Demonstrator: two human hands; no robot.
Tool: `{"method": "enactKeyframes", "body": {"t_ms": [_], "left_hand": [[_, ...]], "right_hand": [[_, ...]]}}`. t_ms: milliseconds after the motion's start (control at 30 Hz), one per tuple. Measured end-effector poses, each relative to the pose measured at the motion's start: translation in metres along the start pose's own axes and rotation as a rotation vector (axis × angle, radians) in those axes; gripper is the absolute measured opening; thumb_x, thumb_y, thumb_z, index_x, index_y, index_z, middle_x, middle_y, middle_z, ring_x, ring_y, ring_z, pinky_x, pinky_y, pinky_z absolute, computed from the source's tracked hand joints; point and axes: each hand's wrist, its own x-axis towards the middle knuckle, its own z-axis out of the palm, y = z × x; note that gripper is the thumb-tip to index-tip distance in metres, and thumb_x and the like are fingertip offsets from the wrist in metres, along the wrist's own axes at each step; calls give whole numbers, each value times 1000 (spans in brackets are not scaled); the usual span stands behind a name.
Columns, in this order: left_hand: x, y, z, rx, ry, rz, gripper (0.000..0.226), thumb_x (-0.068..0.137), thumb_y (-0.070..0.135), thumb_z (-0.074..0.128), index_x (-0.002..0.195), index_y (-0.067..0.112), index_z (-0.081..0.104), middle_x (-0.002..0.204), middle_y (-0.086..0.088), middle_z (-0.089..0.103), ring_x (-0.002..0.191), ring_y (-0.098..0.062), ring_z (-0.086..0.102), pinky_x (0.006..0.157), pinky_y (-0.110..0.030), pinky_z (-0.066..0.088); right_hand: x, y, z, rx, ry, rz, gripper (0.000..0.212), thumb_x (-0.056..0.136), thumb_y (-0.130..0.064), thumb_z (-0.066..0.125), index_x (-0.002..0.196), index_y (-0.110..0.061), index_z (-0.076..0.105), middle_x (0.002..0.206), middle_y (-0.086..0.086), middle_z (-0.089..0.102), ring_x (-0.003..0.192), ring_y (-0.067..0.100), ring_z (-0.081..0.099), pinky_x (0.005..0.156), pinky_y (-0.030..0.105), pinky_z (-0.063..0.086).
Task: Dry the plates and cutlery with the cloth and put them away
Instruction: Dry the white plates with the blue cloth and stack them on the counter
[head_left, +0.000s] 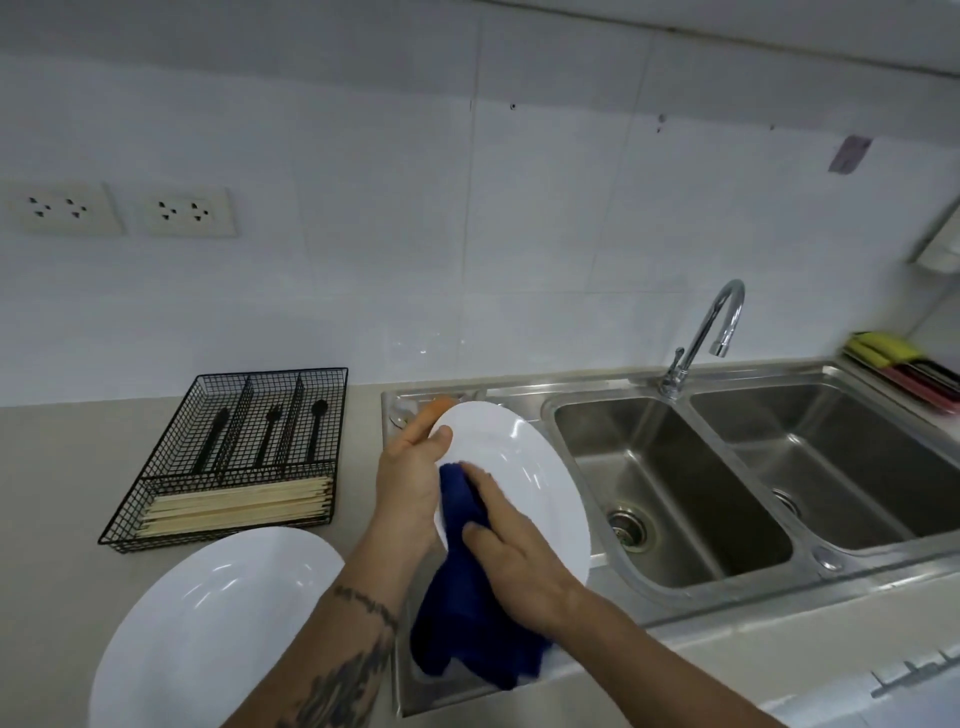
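Observation:
A white plate (524, 467) is held tilted over the sink's draining board. My left hand (410, 483) grips its left rim, thumb on the front face. My right hand (511, 545) holds a dark blue cloth (467, 613) against the plate's lower face; the cloth hangs down below the hand. A second white plate (208, 623) lies flat on the counter at the lower left. A black wire cutlery tray (228, 457) behind it holds three black utensils (270, 431) in separate slots and a bundle of wooden chopsticks (239, 506) in its front compartment.
A steel double sink (727, 467) with a curved tap (701, 338) fills the right side. Coloured items (904, 364) lie at the far right by the wall. Two wall sockets (119, 210) sit above the grey counter (62, 467). Something orange (441, 404) shows behind the held plate.

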Motion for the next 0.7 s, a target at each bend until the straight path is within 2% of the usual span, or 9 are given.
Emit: {"method": "enactKeyframes", "body": {"t_ms": [33, 100, 167, 233, 300, 367, 433, 567, 700], "left_hand": [[-1, 0, 1, -39, 2, -20, 35, 95, 4, 50, 116, 22, 72, 118, -17, 69, 112, -41, 63, 99, -51, 51], [-5, 6, 2, -116, -12, -28, 36, 96, 2, 47, 119, 20, 69, 117, -21, 68, 104, -39, 65, 94, -47, 53], [-4, 17, -1, -156, -28, 9, 36, 95, 2, 47, 121, 19, 66, 116, -19, 67, 98, -35, 64, 90, -46, 51], [-4, 29, -8, -168, -42, 67, 35, 95, 2, 48, 120, 18, 65, 113, -15, 66, 95, -33, 62, 87, -45, 51], [-3, 39, -14, -176, -49, 97, 34, 94, 3, 50, 120, 19, 65, 109, -10, 67, 92, -31, 62, 84, -43, 50], [-4, 43, -17, -197, -48, 102, 34, 95, 3, 50, 121, 19, 65, 108, -8, 68, 91, -30, 63, 83, -42, 51], [-7, 44, -15, -209, -70, 102, 36, 96, 4, 49, 125, 18, 64, 109, -8, 69, 90, -28, 65, 83, -42, 52], [-17, 42, -5, -176, -102, 84, 37, 98, 7, 47, 130, 17, 62, 117, -14, 70, 101, -29, 67, 92, -43, 54], [-23, 38, 2, -167, -92, 76, 37, 99, 6, 46, 131, 16, 62, 127, -15, 66, 119, -31, 62, 105, -47, 46]], "right_hand": [[6, -2, -3, 56, 37, -33, 53, 91, -18, 42, 137, -43, 31, 140, -13, 47, 120, 5, 50, 106, 33, 41], [14, -7, -10, 57, 149, -114, 47, 89, -11, 49, 126, -36, 36, 136, -11, 49, 120, 5, 51, 103, 34, 44], [20, -7, -20, -177, 338, -172, 39, 87, -9, 55, 119, -29, 46, 136, -11, 45, 122, 2, 44, 104, 27, 39], [20, -5, -30, -462, 483, -219, 31, 88, -13, 56, 118, -23, 56, 130, -9, 45, 117, 6, 43, 102, 26, 38], [11, -6, -34, -537, 376, -185, 36, 95, -21, 52, 131, -22, 54, 138, -8, 44, 125, 9, 41, 108, 24, 33], [-2, -7, -27, -546, 181, -168, 47, 100, -33, 42, 146, -28, 38, 155, -12, 24, 141, 4, 20, 113, 15, 10], [-13, -12, -17, -509, 79, -203, 52, 100, -40, 33, 151, -33, 25, 159, -18, 4, 143, -5, -1, 112, 12, -2], [-8, -30, -8, -456, -32, -264, 59, 97, -42, 28, 152, -34, 8, 155, -25, -9, 140, -11, -15, 118, 23, -6], [27, -32, -17, -564, 50, -340, 71, 93, -51, 27, 153, -28, -3, 160, -11, -16, 144, 5, -21, 120, 39, -3]]}}
